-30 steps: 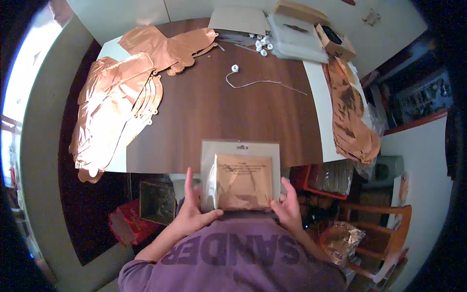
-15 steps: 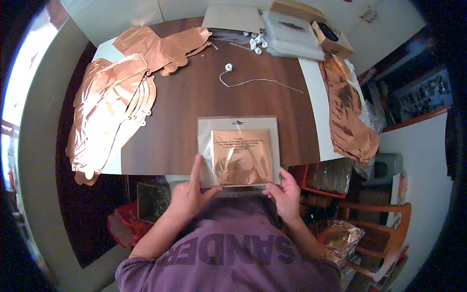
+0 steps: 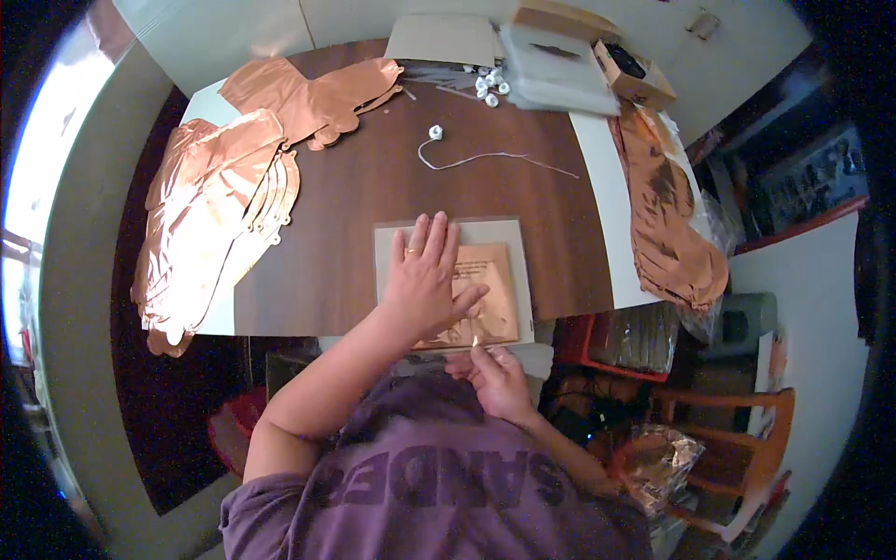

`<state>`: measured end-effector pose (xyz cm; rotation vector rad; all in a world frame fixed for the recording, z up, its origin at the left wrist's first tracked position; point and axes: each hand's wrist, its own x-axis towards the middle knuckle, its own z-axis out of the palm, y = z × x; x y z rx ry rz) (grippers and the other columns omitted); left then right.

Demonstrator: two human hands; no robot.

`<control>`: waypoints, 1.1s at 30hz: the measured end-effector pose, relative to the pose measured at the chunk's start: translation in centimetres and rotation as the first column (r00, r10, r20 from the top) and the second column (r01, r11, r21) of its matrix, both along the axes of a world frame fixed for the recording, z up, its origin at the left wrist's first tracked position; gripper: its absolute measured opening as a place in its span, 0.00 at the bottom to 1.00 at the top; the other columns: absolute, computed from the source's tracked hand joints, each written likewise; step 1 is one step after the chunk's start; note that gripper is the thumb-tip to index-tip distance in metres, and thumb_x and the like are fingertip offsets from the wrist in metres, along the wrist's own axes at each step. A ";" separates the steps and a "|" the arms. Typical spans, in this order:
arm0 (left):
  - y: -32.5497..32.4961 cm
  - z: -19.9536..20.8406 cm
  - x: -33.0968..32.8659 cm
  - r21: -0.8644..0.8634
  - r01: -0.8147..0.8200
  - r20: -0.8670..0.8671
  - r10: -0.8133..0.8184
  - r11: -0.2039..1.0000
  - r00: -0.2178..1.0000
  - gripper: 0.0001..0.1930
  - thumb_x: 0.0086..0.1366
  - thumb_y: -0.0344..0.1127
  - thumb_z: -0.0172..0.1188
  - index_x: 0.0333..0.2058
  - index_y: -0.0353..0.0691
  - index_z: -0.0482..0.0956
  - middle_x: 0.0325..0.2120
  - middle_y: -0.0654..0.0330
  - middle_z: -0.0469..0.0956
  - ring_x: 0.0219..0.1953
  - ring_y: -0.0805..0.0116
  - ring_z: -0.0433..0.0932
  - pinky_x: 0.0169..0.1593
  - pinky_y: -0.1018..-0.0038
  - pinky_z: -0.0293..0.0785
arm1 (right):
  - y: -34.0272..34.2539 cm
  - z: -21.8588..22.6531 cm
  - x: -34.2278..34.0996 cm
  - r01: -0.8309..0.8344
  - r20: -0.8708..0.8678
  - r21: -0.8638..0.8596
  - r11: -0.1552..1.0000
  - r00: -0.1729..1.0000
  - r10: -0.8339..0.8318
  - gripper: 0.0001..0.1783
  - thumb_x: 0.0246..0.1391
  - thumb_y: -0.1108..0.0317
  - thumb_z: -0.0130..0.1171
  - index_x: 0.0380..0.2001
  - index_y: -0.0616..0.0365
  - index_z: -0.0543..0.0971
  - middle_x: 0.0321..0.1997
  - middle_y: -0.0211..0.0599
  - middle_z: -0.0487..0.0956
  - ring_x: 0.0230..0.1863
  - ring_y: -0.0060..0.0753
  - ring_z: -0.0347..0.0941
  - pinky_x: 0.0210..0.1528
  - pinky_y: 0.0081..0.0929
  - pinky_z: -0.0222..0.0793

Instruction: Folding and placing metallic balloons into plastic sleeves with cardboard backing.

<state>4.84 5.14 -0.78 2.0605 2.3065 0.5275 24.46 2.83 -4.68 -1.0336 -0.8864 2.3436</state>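
I see the left hand [image 3: 425, 280] flat and open across the clear package [image 3: 495, 280], likely steadying it at the table [image 3: 355, 196]'s near side; the right hand [image 3: 499, 381] curls by its edge, grip unclear. Copper foil shapes [image 3: 210, 196] sit aside, seemingly leaving room.

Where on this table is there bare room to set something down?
The tabletop is bare between the left copper foils and the white cord, and between the clear packet and the right copper foils. Crowded: far edge (white pieces, clear plastic); near middle (packet, left hand).
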 end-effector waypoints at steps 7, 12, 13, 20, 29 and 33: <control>-1.9 2.7 -1.7 0.039 0.115 0.195 -0.120 0.993 0.973 0.45 0.55 0.64 0.58 0.65 0.45 0.58 0.66 0.42 0.51 0.68 0.38 0.48 0.65 0.42 0.45 | -0.1 0.2 -0.5 0.095 0.038 0.057 0.994 0.995 -0.097 0.14 0.64 0.63 0.52 0.40 0.64 0.77 0.38 0.42 0.82 0.36 0.31 0.78 0.42 0.28 0.75; -8.3 1.6 -1.7 -0.044 0.228 0.011 -0.227 0.973 0.974 0.43 0.54 0.60 0.61 0.65 0.47 0.60 0.66 0.45 0.52 0.67 0.38 0.50 0.64 0.42 0.51 | -0.2 0.3 -0.7 0.119 0.022 0.034 0.992 0.993 -0.120 0.14 0.64 0.63 0.52 0.40 0.64 0.77 0.36 0.44 0.82 0.34 0.32 0.79 0.40 0.28 0.75; -8.6 1.0 -1.8 -0.044 0.226 0.012 -0.226 0.973 0.974 0.43 0.54 0.60 0.61 0.65 0.47 0.60 0.66 0.45 0.52 0.67 0.38 0.50 0.64 0.42 0.51 | -0.2 0.6 -0.8 0.121 0.051 0.025 0.992 0.991 -0.122 0.13 0.64 0.63 0.52 0.39 0.64 0.77 0.35 0.46 0.82 0.33 0.33 0.79 0.40 0.29 0.75; -8.7 -0.1 -1.9 0.035 0.223 0.003 -0.223 0.974 0.975 0.40 0.55 0.48 0.64 0.64 0.45 0.59 0.63 0.41 0.58 0.64 0.38 0.57 0.64 0.48 0.57 | 0.5 1.2 -1.0 0.087 0.146 0.092 0.992 0.984 -0.100 0.14 0.62 0.61 0.55 0.38 0.63 0.77 0.34 0.46 0.82 0.31 0.33 0.79 0.38 0.29 0.77; -6.8 4.7 -1.9 0.071 0.038 0.069 -0.042 0.997 0.997 0.42 0.55 0.58 0.60 0.59 0.31 0.62 0.53 0.42 0.67 0.53 0.45 0.67 0.55 0.55 0.64 | 0.5 0.8 -0.8 0.096 0.144 0.081 0.992 0.984 -0.107 0.13 0.63 0.62 0.55 0.39 0.63 0.76 0.33 0.43 0.82 0.32 0.30 0.79 0.39 0.27 0.75; -0.4 3.1 -1.7 0.142 -0.074 0.103 0.059 0.987 0.993 0.38 0.60 0.57 0.57 0.56 0.29 0.65 0.48 0.43 0.69 0.50 0.42 0.67 0.53 0.53 0.65 | 0.7 0.6 -1.1 0.103 0.101 0.216 0.971 0.987 -0.127 0.13 0.63 0.64 0.54 0.37 0.64 0.79 0.33 0.38 0.83 0.32 0.28 0.79 0.39 0.24 0.75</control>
